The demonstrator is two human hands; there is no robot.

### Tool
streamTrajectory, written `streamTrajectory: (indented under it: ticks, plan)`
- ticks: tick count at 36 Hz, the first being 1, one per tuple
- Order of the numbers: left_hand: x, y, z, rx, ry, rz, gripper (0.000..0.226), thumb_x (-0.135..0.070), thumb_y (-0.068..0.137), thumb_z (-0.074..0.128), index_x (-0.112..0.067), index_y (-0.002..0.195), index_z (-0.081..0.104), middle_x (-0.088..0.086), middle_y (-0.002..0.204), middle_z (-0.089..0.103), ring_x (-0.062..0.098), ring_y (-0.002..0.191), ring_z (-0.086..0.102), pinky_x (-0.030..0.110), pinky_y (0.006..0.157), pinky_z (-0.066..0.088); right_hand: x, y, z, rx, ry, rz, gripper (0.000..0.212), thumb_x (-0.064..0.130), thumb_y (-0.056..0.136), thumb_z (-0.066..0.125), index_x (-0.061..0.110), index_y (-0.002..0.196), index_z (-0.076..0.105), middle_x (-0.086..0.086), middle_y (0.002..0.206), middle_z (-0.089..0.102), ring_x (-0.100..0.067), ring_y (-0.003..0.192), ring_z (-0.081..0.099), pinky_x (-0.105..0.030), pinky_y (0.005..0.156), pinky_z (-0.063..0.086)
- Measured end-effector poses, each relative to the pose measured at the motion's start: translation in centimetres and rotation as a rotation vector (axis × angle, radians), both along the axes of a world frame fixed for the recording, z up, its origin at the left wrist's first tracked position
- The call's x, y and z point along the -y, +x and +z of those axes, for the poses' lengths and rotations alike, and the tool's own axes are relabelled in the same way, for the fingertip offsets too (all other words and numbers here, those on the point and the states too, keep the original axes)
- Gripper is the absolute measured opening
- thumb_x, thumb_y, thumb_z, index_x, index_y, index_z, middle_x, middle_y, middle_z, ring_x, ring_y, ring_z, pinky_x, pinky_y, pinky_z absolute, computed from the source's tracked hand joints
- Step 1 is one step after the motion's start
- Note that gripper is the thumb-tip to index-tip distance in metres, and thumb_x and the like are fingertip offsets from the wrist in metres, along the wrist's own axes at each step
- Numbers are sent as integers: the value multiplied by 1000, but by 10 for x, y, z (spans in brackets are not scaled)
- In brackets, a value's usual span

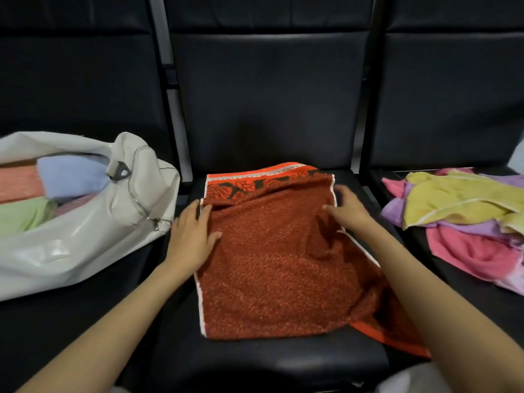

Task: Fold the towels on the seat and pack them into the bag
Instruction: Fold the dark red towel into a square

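- The fingers (198,215) of the left hand (192,236) are lying straight and flat on the left edge of the red towel (272,273). They are pressing down, not pinching.
- The fingers (340,194) of the right hand (350,209) are spreading out, a little bent. They are touching the towel near its far right corner. They are not curling round anything that I can see.
- The red towel is lying on the middle seat (255,361). It is looking folded over once. A bright band with dark leaves is showing at the far end, and an orange edge is poking out at the near right.
- I think this towel is going to feel soft, fuzzy and light. It is not going to slip away or break. It is going to flop and sag if it is lifted by one spot.
- So the best places to hold are two corners, or the white-trimmed side edges, one in each hand.
- The white bag (85,239) is sitting open on the seat to the left, just beside the left hand. Folded towels (71,174) are lying inside it already.
- A messy pile of towels (459,202) is waiting on the seat to the right.
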State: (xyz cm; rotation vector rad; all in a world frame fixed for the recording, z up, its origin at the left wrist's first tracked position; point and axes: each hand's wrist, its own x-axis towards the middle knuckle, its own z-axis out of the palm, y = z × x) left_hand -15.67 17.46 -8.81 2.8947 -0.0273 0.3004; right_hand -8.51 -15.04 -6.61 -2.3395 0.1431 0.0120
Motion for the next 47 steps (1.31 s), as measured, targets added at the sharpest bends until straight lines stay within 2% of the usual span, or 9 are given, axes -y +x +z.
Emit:
streamTrajectory:
  ticks: [8,17,21,25,29,33,38,43,47]
  plan:
    - [15,-29,18,-201,-122,-176,29,-52,83,65,-27,98,64,-12,94,52,13,91,56,30,76,45,12,-16,9,-191,-426,128,41,38,86,67,6,111,58,-16,119,61,-32,113,55,-34,87,43]
    - [9,-28,18,-515,2,263,76,-47,85,67,-1,137,35,19,139,39,34,129,41,40,103,39,25,-50,26,-376,-560,144,49,50,86,64,9,64,48,-7,77,53,-24,77,52,-27,54,38]
    - [-4,-32,19,-615,-141,209,43,-41,86,67,-2,103,65,18,115,64,29,106,61,29,77,43,36,-56,27,-304,-291,166,22,31,90,66,10,84,65,-4,72,56,-15,64,50,-21,52,38]
    - [-10,-36,18,-501,-313,202,31,-27,89,67,-12,68,51,9,79,60,27,81,59,27,66,36,40,-60,27,-282,169,99,18,18,93,62,14,76,56,-4,70,52,-11,62,46,-22,58,42]
    - [-15,-38,38,-421,-989,224,25,-18,95,59,-14,75,45,6,69,58,17,63,56,29,62,48,43,-64,39,-343,481,177,15,5,91,60,14,79,58,-2,70,55,-11,61,50,-25,61,41]
    - [-24,-36,64,-490,-1321,81,12,-15,93,58,-14,81,58,1,74,65,7,62,64,20,58,53,41,-68,54,-293,631,250,14,0,88,60,13,91,62,-2,77,65,-10,63,62,-24,60,48]
    - [-36,-17,72,-76,-1772,104,14,-9,95,54,-12,108,52,3,95,67,8,79,69,23,71,58,34,-47,58,64,853,-139,36,-2,92,56,10,125,50,-5,83,61,-5,53,61,-16,47,48]
    - [-32,-9,39,-308,-1291,118,28,-29,99,51,-8,117,56,4,108,71,17,101,67,34,86,50,28,-32,27,-80,286,-194,63,19,92,62,2,144,30,-16,130,55,-26,109,58,-29,85,46]
    - [-31,-11,14,-488,-861,223,23,-18,89,67,4,94,66,14,92,67,18,74,60,26,67,44,26,-33,15,-282,-82,-69,43,37,93,59,-1,114,56,-17,111,57,-24,93,52,-28,69,44]
